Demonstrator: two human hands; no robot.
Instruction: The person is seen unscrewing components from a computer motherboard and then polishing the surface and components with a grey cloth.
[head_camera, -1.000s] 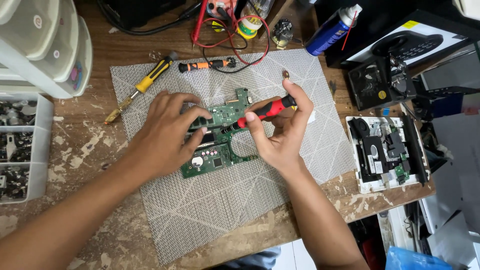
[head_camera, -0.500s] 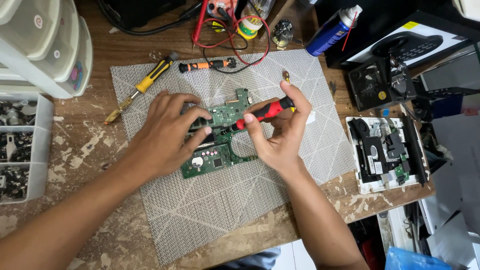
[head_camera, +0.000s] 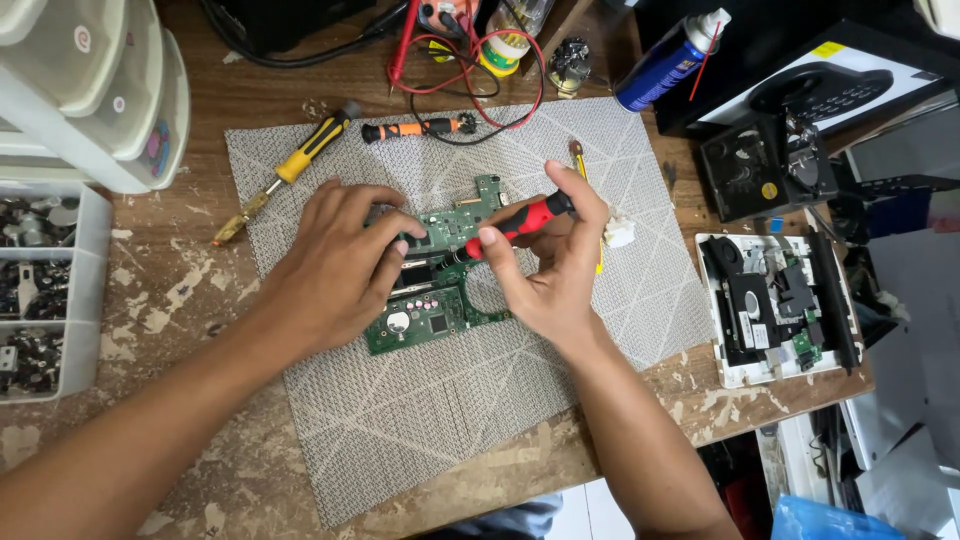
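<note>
Wooden bench (head_camera: 170, 300) fills the view, scuffed and paint-flecked, w/ bare patches left of and below the hands. Grey woven mat (head_camera: 430, 420) covers the middle, under both hands, running toward the near edge.

Far left of the left hand: white plastic drawers (head_camera: 90, 90) at the back, and nearer, a clear parts tray (head_camera: 50, 290) w/ small metal bits in compartments. Behind the hands, at the back edge: black box w/ cables, red and black meter leads (head_camera: 480, 60). Back-right of the right hand: blue spray can (head_camera: 665, 65) lying tilted, then a black unit (head_camera: 760, 165). Right of the right hand, well apart: white opened drive (head_camera: 775, 305), its insides showing, partly off the mat. Far right is clutter, too dim to tell.

Green board (head_camera: 440, 290) lies flat on the mat, between and under both hands. Left hand (head_camera: 335, 270) is spread over the board's left part, fingers curled down and pressing it. Right hand (head_camera: 545, 270) pinches a red-black driver (head_camera: 515, 222) between thumb and fingers, tilted, tip down on the board near the left fingertips.

Behind the left hand: yellow driver (head_camera: 295, 165), half on the mat, half on wood. Behind both hands: orange driver (head_camera: 415, 128) on the mat. Just right of the right hand: small white part (head_camera: 620, 235) and a thin yellow tool (head_camera: 580, 160), mostly hidden by the fingers.
</note>
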